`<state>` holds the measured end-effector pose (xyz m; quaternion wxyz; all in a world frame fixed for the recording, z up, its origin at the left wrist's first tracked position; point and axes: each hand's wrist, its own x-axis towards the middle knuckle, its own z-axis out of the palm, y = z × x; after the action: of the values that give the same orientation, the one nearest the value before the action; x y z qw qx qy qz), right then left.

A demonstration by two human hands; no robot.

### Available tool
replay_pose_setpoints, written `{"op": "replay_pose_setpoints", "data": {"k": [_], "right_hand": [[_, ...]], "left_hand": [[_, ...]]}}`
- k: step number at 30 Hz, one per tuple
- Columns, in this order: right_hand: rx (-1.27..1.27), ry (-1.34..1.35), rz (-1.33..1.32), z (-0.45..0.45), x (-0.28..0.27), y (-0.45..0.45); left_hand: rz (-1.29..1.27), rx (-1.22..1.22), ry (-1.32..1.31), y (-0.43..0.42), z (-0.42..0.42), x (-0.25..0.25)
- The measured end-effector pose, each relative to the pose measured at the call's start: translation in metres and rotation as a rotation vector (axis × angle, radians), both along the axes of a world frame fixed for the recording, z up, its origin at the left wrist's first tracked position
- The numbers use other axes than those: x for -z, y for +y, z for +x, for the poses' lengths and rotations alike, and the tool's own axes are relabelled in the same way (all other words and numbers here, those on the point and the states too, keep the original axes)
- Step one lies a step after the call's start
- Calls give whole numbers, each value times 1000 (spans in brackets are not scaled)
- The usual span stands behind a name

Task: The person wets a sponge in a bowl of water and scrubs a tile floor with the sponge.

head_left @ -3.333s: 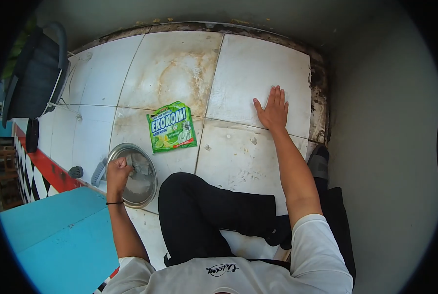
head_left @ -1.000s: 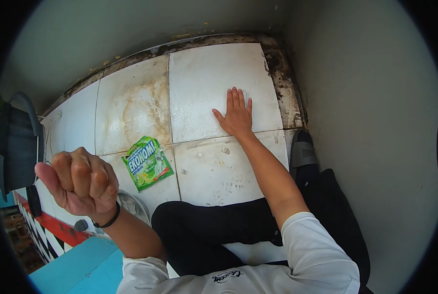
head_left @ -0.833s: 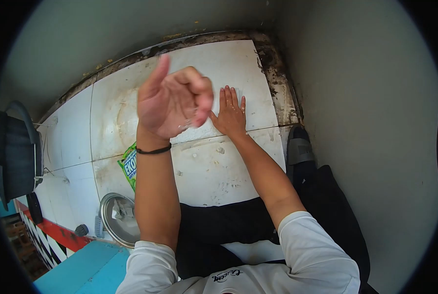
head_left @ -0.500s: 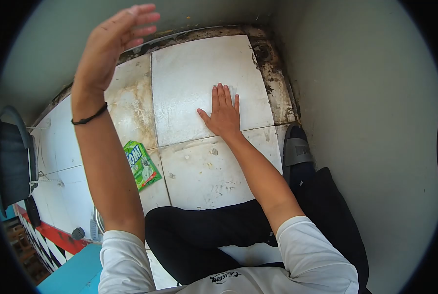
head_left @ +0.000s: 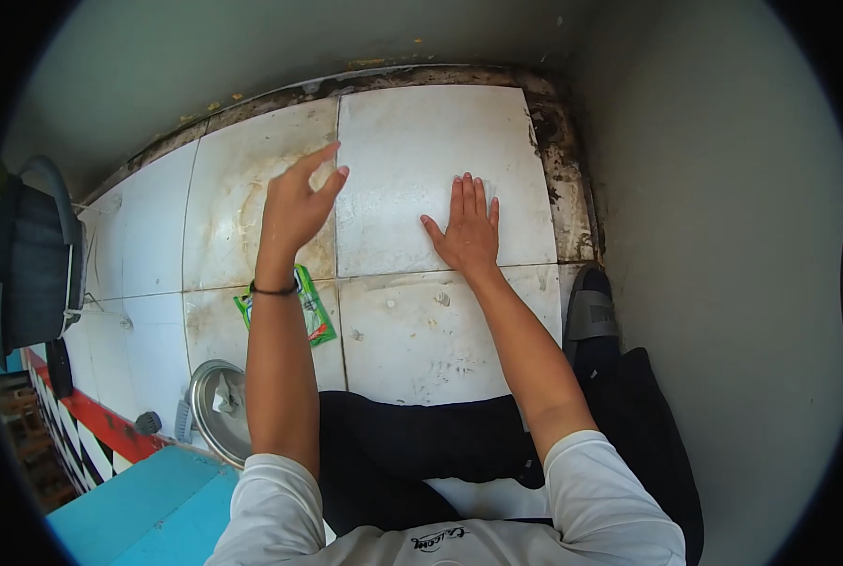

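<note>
Two grey walls (head_left: pixel 723 236) beside stained white tiles (head_left: pixel 412 330), right fingers (head_left: pixel 468 193) slightly spread on one, left fingers (head_left: pixel 318 158) apart.

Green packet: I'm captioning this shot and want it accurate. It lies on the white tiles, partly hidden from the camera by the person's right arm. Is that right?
Not quite. The head view shows that the left arm, not the right, partly hides the green packet. It does lie on the white tiles.
</note>
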<state>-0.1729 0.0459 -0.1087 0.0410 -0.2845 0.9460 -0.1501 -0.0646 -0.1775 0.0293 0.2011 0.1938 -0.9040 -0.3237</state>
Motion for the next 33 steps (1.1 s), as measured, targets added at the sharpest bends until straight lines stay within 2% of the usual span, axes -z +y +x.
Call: {"op": "replay_pose_setpoints", "data": {"k": [2,3,4,5,6,7,12,15,18,27,29,31,33], "right_hand": [[-6,-2,17,-1,-2,-1],[-7,-6,27,-2,-2,-1],[-5,-13,34,-2,-2,-1],[-1,-9,51,-2,-2,-2],[6,-4,63,-1,-2,-3],[16,3,74,0,-2,-5],[37,8,114,1,1,-5],[26,-41,118,-1,-4,-3],[33,-60,129,0,-7,-4],[40,-59,102,1,-6,-4],[35,-48,93,0,-5,-3],[35,-44,89,1,-5,-2],[44,-43,83,1,-5,-4]], "left_hand": [[219,-67,53,13,63,6],[159,-210,97,20,100,4],[210,-392,109,23,140,6],[227,-576,54,25,182,12],[59,-674,-32,22,230,26],[38,-797,-221,30,264,26],[6,-769,-630,65,352,68],[-5,-726,-649,65,359,83],[10,-777,-496,54,359,86],[90,-669,-301,-2,290,-9],[343,-599,-127,-11,252,-51],[622,-341,201,4,199,-121],[744,35,423,13,157,-173]]}}
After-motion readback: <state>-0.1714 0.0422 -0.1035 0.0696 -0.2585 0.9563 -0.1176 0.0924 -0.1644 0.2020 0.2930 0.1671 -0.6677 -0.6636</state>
